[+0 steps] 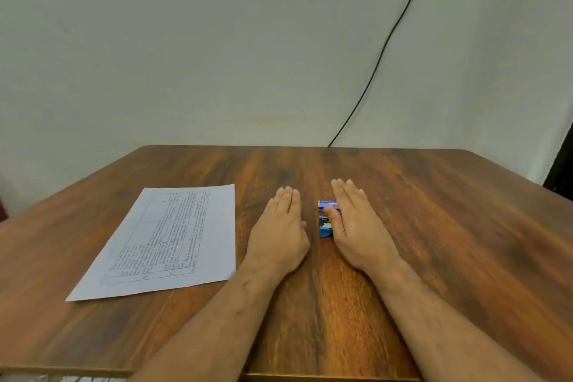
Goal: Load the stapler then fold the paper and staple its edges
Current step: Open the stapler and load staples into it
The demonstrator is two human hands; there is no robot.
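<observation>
My hands (313, 226) lie flat and empty; the stapler (324, 227) looks small, rigid, best pinched by its sides.

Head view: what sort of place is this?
Probably a plain desk set up indoors for recording: a wooden table against a bare wall, with a printed sheet of paper and a small blue stapler.

A plain desk setup, office-like or a study corner, is being shown: a wood-grain table (434, 242) is being backed by a bare pale wall (217, 40), a black cable (384, 46) is being run down it, and a printed sheet (173, 242) is being kept on top.
</observation>
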